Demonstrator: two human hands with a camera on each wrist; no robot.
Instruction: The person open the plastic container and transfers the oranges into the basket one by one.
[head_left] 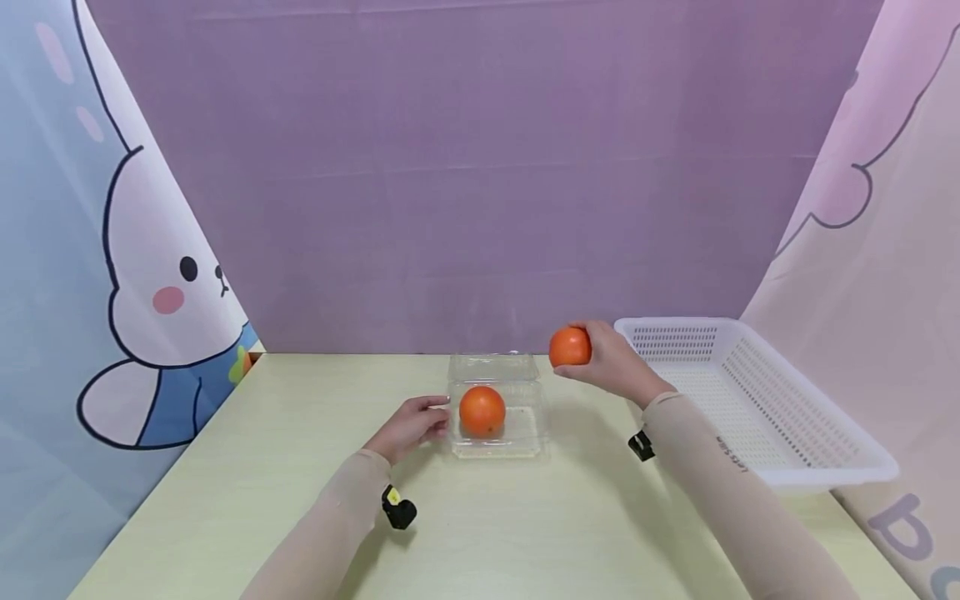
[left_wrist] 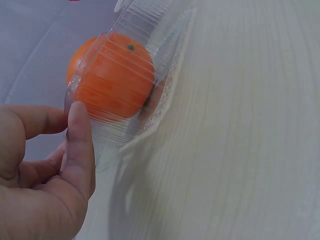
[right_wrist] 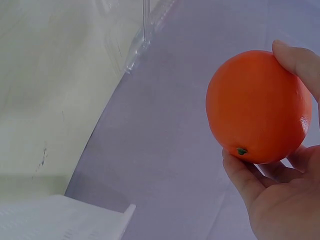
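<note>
A clear plastic clamshell box (head_left: 525,446) lies on the table with its lid (head_left: 493,367) folded back. One orange (head_left: 482,411) sits in the left part of its base; the left wrist view shows that orange (left_wrist: 115,75) through the ribbed wall. My left hand (head_left: 411,427) pinches the box's left rim between thumb and finger (left_wrist: 80,135). Up and to the right of the box, my right hand (head_left: 615,365) holds a second orange (head_left: 570,347) in the air. Fingers and thumb curve round this orange (right_wrist: 257,107), its green stem spot facing the camera.
A white perforated plastic basket (head_left: 817,477) stands on the right side of the table, partly behind the right forearm. The pale wooden table (head_left: 480,533) meets a purple cloth backdrop (head_left: 480,183). Printed curtains hang at both sides. Each wrist wears a small black camera.
</note>
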